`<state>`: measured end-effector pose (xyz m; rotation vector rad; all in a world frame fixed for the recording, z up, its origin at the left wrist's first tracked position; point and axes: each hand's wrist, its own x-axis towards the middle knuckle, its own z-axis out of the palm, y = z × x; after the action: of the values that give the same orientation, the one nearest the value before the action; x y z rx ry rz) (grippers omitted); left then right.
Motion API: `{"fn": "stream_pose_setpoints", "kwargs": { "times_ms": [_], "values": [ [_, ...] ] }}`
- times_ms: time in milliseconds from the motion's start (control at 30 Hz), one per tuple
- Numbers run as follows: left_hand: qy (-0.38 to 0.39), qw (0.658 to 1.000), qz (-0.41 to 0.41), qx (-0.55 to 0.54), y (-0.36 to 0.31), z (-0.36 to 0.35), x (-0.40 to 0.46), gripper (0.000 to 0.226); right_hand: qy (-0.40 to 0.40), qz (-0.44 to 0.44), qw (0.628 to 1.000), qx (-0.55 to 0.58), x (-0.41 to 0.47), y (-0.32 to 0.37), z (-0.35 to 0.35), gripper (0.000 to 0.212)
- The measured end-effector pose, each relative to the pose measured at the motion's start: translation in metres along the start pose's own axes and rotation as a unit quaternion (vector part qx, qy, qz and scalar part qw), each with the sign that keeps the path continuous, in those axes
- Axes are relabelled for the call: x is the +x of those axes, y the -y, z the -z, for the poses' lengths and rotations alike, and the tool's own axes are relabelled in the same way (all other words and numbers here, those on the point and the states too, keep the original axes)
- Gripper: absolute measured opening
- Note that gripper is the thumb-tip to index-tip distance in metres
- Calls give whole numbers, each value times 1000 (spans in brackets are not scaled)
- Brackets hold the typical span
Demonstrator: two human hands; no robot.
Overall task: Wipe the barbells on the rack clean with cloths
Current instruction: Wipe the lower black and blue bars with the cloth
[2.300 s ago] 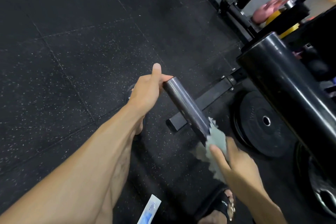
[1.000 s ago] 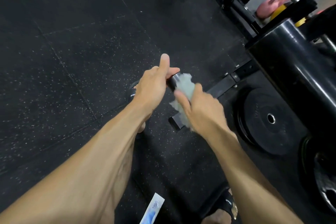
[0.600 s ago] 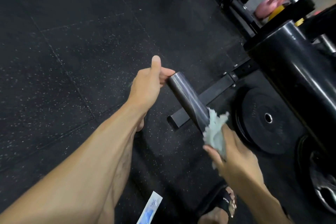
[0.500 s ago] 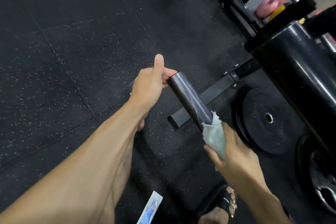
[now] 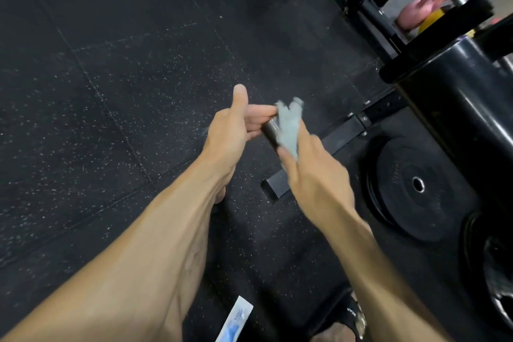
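The right hand (image 5: pixel 319 178) is gripping a crumpled pale cloth (image 5: pixel 288 128), its fingers curled round the cloth and pressing it against the barbell sleeve (image 5: pixel 270 130). The cloth is covering most of the sleeve near its free end, so only a short dark stretch of metal is showing between the two hands; the cloth and the fingers around it are blurred. The left hand (image 5: pixel 230 136) is holding the very end of the sleeve, its fingers bent against the tip and its thumb sticking straight up, clear of the metal. The fingertips of the left hand are touching or almost touching the top edge of the cloth; I cannot tell which.

Both bare forearms are reaching in from the lower edge of the view. Beneath the hands, a flat black bar of the rack base (image 5: pixel 319 155) is lying on the speckled black rubber floor (image 5: pixel 111 91). To the right, a black weight plate (image 5: pixel 416 186) is lying flat on the floor, and above it a thick glossy black cylinder (image 5: pixel 458 108) is crossing the right side of the view. A pink kettlebell (image 5: pixel 422 8) is sitting behind the rack at the upper right. Near the bottom edge, a white and blue packet (image 5: pixel 236 322) is lying on the floor, and beside it a foot in a black sandal (image 5: pixel 347 319) is partly showing.
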<state>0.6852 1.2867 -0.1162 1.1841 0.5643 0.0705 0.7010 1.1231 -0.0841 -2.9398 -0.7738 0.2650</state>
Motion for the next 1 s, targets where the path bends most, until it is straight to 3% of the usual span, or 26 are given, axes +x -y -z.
{"fn": "stream_pose_setpoints", "kwargs": {
  "times_ms": [67,133,200,400,533,600,700,833,900,1000],
  "values": [
    [5,1000,2,-2,-1,2,0,68,11,-19,991,-133,-55,-22,-13,76],
    [6,1000,2,6,-1,2,-1,68,-36,-25,983,-180,-97,-38,-23,79],
    [6,1000,1,8,-1,1,-1,68,-73,-10,983,-167,-114,-43,-27,80],
    [3,1000,-6,17,-3,-3,-1,67,-28,48,986,-157,-32,-3,-22,92],
    [-4,999,-1,-51,-12,-1,3,65,-20,104,990,-95,21,11,-17,74],
    [-17,999,-26,-41,-12,-5,3,62,-2,85,994,-62,9,1,-5,70],
    [-54,996,-59,36,-4,1,5,59,63,-35,997,16,-45,-32,11,69],
    [-5,992,-28,120,4,9,5,68,69,-122,990,30,-120,-68,14,67],
    [16,992,-39,115,3,7,4,67,74,-93,993,14,-143,-73,4,70],
    [32,995,-47,79,0,3,2,66,-3,-22,999,-36,-150,-75,-10,78]
  ]
}}
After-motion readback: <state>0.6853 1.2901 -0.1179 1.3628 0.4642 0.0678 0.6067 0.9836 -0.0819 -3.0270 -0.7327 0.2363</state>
